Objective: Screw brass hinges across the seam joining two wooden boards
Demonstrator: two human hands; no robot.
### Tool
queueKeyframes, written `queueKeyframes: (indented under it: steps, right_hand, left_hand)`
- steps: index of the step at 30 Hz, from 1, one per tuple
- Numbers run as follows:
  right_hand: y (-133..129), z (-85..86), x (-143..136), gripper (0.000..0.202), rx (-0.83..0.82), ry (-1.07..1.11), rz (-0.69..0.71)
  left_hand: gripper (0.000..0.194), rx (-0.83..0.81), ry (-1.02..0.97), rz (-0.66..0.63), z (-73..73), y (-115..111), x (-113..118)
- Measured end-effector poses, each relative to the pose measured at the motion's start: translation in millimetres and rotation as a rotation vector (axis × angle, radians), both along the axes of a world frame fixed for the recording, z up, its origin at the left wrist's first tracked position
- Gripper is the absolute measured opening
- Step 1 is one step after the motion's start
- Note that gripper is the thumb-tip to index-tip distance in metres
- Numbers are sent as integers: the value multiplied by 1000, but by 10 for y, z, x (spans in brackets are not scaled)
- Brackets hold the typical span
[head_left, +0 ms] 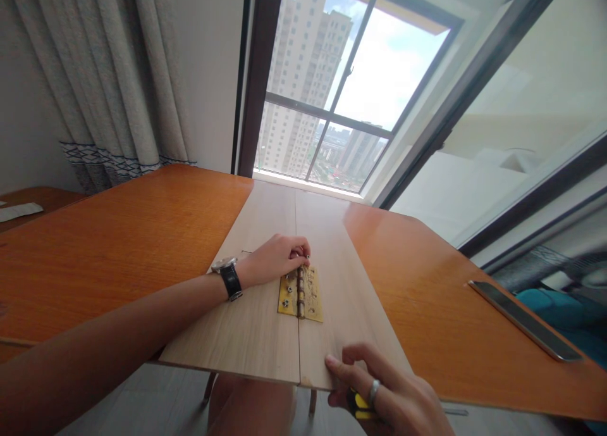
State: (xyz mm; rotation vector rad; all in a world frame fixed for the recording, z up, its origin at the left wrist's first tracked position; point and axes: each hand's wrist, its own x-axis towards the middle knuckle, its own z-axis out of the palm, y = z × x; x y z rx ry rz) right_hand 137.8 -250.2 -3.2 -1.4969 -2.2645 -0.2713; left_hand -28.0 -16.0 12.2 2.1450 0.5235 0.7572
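Note:
A brass-yellow hinge [300,295] lies open across the seam between two pale wooden boards [237,344] [332,233]. Several screws [286,304] stand in its left leaf, while bare holes show in the right leaf. At the hinge's far end, my left hand [279,257] has thumb and fingers pinched, with a small screw [307,257] just visible at the tips. Low in view, my right hand [386,388] curls around a yellow-and-black screwdriver handle [361,405]; its shaft is hidden. The right thumb tip rests by the near edge of the right board.
An orange-brown wooden table [142,240] carries the boards. A dark phone-like slab [524,319] lies near its right edge. Behind the table stand a window [351,69] and a grey curtain [104,69]. My legs [251,407] show below the near edge.

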Motion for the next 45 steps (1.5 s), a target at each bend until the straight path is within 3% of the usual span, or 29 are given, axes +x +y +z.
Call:
queueKeyframes:
  steps: [45]
  right_hand:
    - [33,54,25,23,-32,-44,-20]
  left_hand:
    - [7,64,61,48,74,-34,-20]
